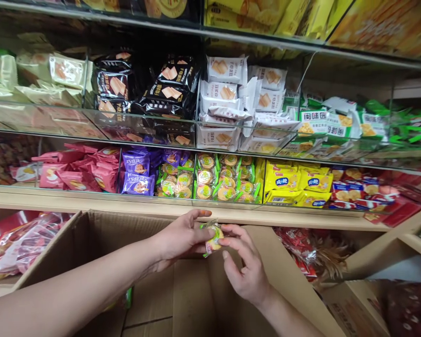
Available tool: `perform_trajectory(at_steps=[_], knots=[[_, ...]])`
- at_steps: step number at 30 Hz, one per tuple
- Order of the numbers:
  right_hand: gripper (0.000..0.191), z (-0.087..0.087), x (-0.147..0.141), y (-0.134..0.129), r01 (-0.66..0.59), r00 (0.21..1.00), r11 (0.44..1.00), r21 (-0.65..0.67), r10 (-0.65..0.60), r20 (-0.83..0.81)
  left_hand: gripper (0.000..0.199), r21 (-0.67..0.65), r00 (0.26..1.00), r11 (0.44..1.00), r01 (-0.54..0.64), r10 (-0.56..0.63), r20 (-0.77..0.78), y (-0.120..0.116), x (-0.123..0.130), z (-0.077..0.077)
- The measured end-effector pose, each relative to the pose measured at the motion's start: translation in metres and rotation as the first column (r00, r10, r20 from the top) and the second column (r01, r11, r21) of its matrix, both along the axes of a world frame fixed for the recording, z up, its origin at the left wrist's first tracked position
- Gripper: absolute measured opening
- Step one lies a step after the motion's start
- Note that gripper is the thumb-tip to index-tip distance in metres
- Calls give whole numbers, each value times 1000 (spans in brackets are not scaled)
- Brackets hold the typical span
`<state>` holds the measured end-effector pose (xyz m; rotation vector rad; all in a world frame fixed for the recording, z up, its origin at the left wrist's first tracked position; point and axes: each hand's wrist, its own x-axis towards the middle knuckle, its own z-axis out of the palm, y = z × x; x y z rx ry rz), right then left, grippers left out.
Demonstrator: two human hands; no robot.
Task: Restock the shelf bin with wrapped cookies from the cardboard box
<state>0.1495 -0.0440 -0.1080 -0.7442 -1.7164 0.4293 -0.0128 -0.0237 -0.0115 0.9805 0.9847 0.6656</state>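
Note:
A small round snack in a clear and green wrapper (214, 238) is between my two hands, above an open cardboard box (101, 234). My left hand (184, 236) pinches its left side with thumb and fingers. The fingers of my right hand (243, 262) touch the packet's right side, with the thumb apart below it. Behind the hands, similar green-wrapped round snacks (205, 177) stand stacked in compartments of the lower shelf. Something green shows low inside the box, partly hidden by my left forearm.
Purple packets (138, 183), pink packets (79, 180) and yellow packets (282, 180) share the lower shelf. Glass-fronted shelves (196, 150) with more packets rise above. Bagged goods (28, 241) lie left of the box, and another carton (354, 309) stands at the lower right.

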Motion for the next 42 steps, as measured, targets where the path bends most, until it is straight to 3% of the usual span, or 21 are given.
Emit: perform_trajectory(at_steps=[3, 7, 13, 16, 18, 21, 23, 25, 27, 30, 32, 35, 39, 42], knots=[[28, -2, -3, 1, -76, 977, 983, -164, 41, -207, 62, 54, 998, 998, -41, 39, 40, 1, 0, -1], [28, -6, -10, 6, -244, 903, 906, -347, 81, -423, 60, 110, 999, 994, -14, 8, 53, 4, -1, -4], [24, -2, -11, 9, -274, 908, 857, -437, 81, -411, 39, 116, 995, 991, 68, -59, -77, 4, 2, -8], [47, 2, -8, 8, -208, 944, 900, -383, 82, -319, 40, 200, 972, 972, 127, -82, -221, 3, 5, -11], [60, 4, -8, 6, -217, 959, 895, -389, 121, -256, 45, 294, 957, 944, 147, -61, -284, 2, 6, -14], [44, 9, -8, 5, -338, 929, 814, -473, 209, -305, 51, 381, 969, 919, 99, -3, -247, 2, 6, -17], [35, 15, -3, 9, -357, 904, 807, -470, 174, -390, 51, 449, 974, 890, 78, 28, -224, 1, 5, -16], [36, 24, 9, 18, -261, 894, 861, -436, 45, -447, 48, 506, 964, 860, 70, 72, -255, 0, 3, -14], [38, 36, 26, 33, -71, 876, 910, -409, -139, -461, 42, 511, 929, 854, 103, 101, -356, -1, 0, -12], [39, 56, 53, 64, 240, 848, 905, -350, -371, -378, 35, 495, 856, 849, 183, 111, -505, -4, -4, -16], [37, 67, 64, 84, 443, 841, 852, -280, -503, -200, 31, 536, 828, 813, 226, 129, -545, -6, -4, -19], [32, 76, 64, 108, 656, 754, 739, -153, -649, 103, 26, 580, 794, 746, 329, 113, -597, -11, -2, -20], [33, 84, 52, 122, 729, 679, 677, -103, -696, 234, 26, 585, 764, 670, 457, 41, -644, -22, 1, -16], [32, 92, 43, 118, 814, 536, 579, -53, -712, 454, 28, 558, 737, 645, 523, -13, -676, -29, 0, -17]])
